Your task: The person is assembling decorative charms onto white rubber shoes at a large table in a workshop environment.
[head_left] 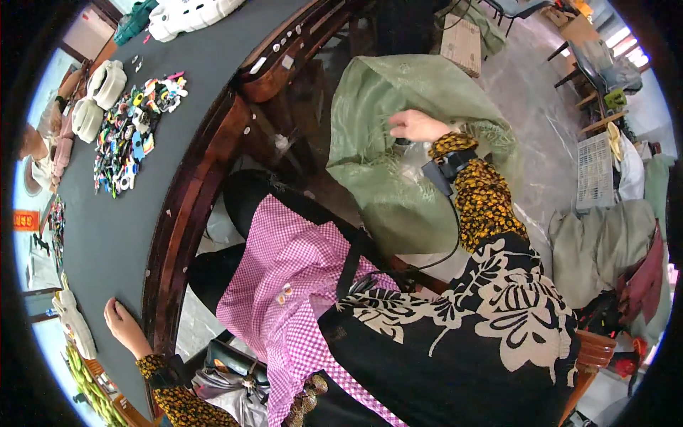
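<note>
My right hand is over the mouth of a large green woven sack with frayed edges, to the right of the table. Its fingers are bent and close together. A small dark thing shows just under them, too small to name. On the table's near left edge lies my left hand, fingers loosely extended and nothing visible in it. A heap of small colourful flat charms spreads over the dark table top, well away from both hands.
Pale clogs stand beside the heap, with a white clog at the far edge. The table's brown wooden rim curves past my knees. Right of the sack are a white plastic crate, piled cloth sacks and chairs. Other people sit across the table.
</note>
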The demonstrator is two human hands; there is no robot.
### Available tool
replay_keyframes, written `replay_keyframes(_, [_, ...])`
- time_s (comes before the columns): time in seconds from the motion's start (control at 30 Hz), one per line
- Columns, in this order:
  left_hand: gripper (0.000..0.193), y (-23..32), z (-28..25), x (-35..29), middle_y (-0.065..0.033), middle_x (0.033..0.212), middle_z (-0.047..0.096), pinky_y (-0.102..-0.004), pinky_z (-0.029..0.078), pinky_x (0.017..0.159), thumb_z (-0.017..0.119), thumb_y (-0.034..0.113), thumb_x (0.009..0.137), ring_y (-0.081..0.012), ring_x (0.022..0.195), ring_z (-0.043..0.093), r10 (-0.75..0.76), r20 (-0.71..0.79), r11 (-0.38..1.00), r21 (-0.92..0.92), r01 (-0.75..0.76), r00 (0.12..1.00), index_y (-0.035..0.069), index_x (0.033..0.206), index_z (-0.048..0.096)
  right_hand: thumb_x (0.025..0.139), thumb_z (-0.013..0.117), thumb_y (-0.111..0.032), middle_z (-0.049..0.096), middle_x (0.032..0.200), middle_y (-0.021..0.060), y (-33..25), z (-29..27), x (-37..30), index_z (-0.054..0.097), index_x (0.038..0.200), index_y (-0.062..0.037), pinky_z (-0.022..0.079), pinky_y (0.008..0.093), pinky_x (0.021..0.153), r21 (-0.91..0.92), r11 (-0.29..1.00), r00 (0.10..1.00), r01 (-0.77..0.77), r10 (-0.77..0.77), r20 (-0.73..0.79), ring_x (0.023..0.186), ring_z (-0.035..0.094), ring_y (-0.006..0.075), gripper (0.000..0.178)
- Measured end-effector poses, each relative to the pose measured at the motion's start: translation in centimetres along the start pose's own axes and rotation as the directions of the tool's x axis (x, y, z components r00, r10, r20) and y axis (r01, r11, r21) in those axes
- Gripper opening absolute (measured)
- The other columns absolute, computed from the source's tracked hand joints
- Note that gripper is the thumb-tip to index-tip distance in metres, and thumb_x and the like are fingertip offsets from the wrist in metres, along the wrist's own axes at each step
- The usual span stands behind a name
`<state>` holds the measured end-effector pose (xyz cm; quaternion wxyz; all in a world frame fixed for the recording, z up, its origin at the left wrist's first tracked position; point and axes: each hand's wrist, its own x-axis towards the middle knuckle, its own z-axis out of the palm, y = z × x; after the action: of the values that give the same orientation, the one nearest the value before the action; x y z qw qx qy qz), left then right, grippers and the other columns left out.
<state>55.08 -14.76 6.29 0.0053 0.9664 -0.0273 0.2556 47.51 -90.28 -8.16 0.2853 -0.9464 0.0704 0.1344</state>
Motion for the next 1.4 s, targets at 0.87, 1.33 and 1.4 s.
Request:
replay_keyframes(0.87, [0.029, -2.9, 1.0, 0.1, -0.0131, 0.113, 0.059, -0.0362, 0.043, 0.091, 0.046, 0.019, 0.094, -0.0296, 0.105, 0.055, -0.005, 0.007, 0.999, -0.047, 0.005, 1.000, 0.000, 0.112, 0.059, 0.081, 0.055, -0.037, 0.058, 0.117, 0.0210, -1.4, -12.4, -4.9, 0.063, 0.107, 0.0000, 0.045, 0.0417, 0.092, -0.734, 0.567, 0.825, -0.375, 0.565, 0.015, 0.107, 0.057, 0.0333, 0.046])
replay_keyframes(1.33, [0.030, -1.8, 1.5, 0.2, -0.0135, 0.114, 0.059, -0.0363, 0.042, 0.091, 0.046, 0.021, 0.095, -0.0298, 0.106, 0.055, -0.025, 0.023, 0.998, -0.055, 0.026, 0.999, 0.000, 0.113, 0.058, 0.082, 0.051, -0.045, 0.058, 0.116, 0.0207, 4.6, -11.7, -8.4, 0.061, 0.108, 0.0024, 0.042, 0.0407, 0.094, -0.642, 0.595, 0.805, -0.484, 0.590, -0.061, 0.109, 0.056, 0.0334, 0.055])
replay_keyframes(1.4, [0.031, -1.8, 1.6, 0.1, -0.0136, 0.114, 0.059, -0.0363, 0.042, 0.092, 0.045, 0.021, 0.095, -0.0298, 0.106, 0.055, -0.014, 0.025, 0.999, -0.046, 0.015, 1.000, 0.000, 0.113, 0.058, 0.082, 0.051, -0.045, 0.058, 0.116, 0.0211, 4.3, -11.5, -8.0, 0.061, 0.108, 0.0027, 0.042, 0.0408, 0.093, -0.635, 0.644, 0.857, -0.427, 0.513, -0.056, 0.109, 0.055, 0.0335, 0.056])
